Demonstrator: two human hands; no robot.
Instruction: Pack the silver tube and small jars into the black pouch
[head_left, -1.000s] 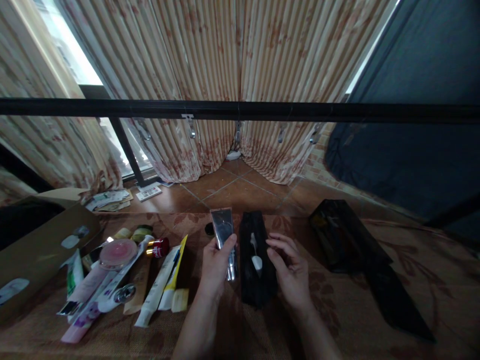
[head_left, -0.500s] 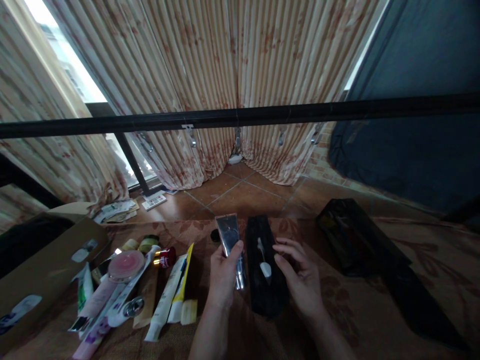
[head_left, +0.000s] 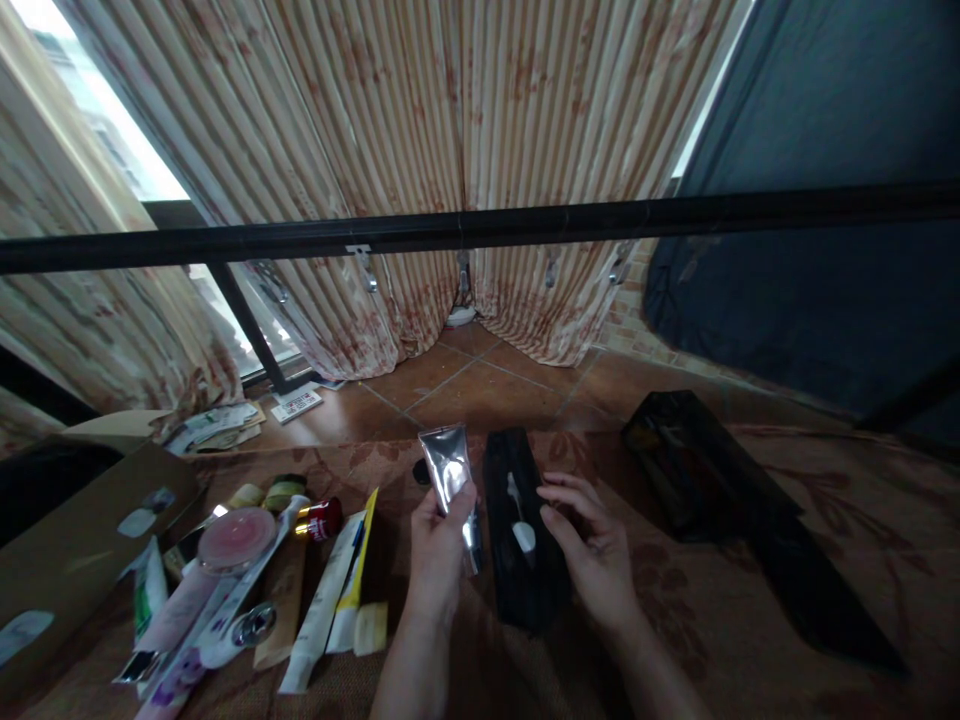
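My left hand [head_left: 444, 535] is closed around a shiny silver squeeze tube [head_left: 448, 462], thumb on its front, the flat end pointing up and away. Just right of it lies a black mesh pouch [head_left: 504, 580]. On the pouch rests a white object [head_left: 523, 538] with a rounded end and a thin stem; I cannot tell its kind. My right hand [head_left: 592, 540] is at the pouch's right edge, fingers curled and thumb close to them, gripping the edge. A small black round thing [head_left: 421, 472] sits behind the left hand, partly covered by the tube.
Left on the patterned cloth [head_left: 420, 680] are several tubes, a pink round container [head_left: 237, 540], a red jar [head_left: 324, 519] and a yellow tube [head_left: 361, 560]. A cardboard box [head_left: 90, 560] stands far left. Another black pouch [head_left: 697, 470] lies right. A dark rail [head_left: 480, 228] crosses ahead.
The silver tube has tilted in my left hand and now catches bright light. The whole view has shifted slightly; my right hand stays at the pouch's edge.
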